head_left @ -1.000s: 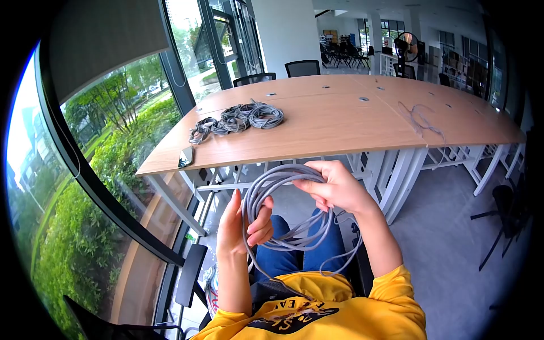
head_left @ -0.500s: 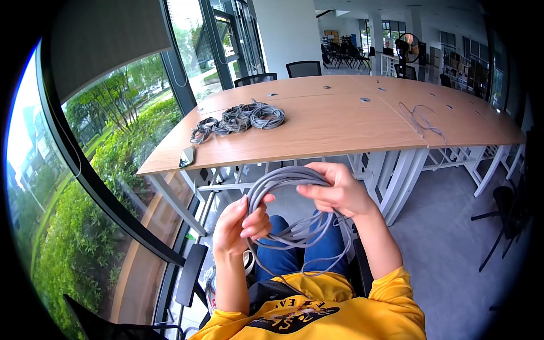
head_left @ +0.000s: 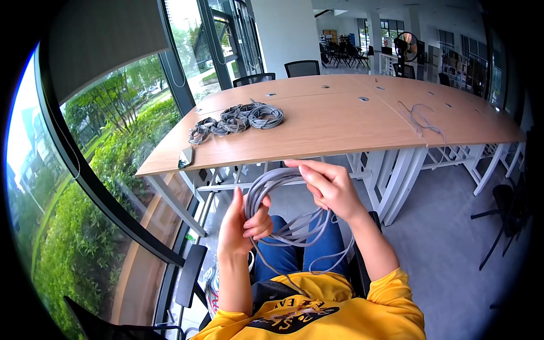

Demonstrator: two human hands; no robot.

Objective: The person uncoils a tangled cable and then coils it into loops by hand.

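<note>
A loosely coiled grey cable [head_left: 266, 186] is held in the air above my lap. My left hand [head_left: 243, 224] has its fingers wrapped round the left side of the coil, with the thumb pointing up. At the upper right of the loops, my right hand [head_left: 330, 187] pinches the cable between thumb and fingers. Lower strands hang over my blue trousers, and one length trails down to the yellow shirt. On the wooden table [head_left: 328, 127] lie several bundled grey cables [head_left: 238, 119] in a row.
A phone [head_left: 186, 157] lies at the table's near left edge. A loose thin cable [head_left: 422, 119] rests on the right part of the table. Black chairs [head_left: 302, 68] stand behind it, with a fan [head_left: 406, 48] farther back. Windows run along the left.
My right hand has shifted slightly, with its index finger now stretched further left over the coil's top. The coil's loops look narrower, and the hanging strands have moved.
</note>
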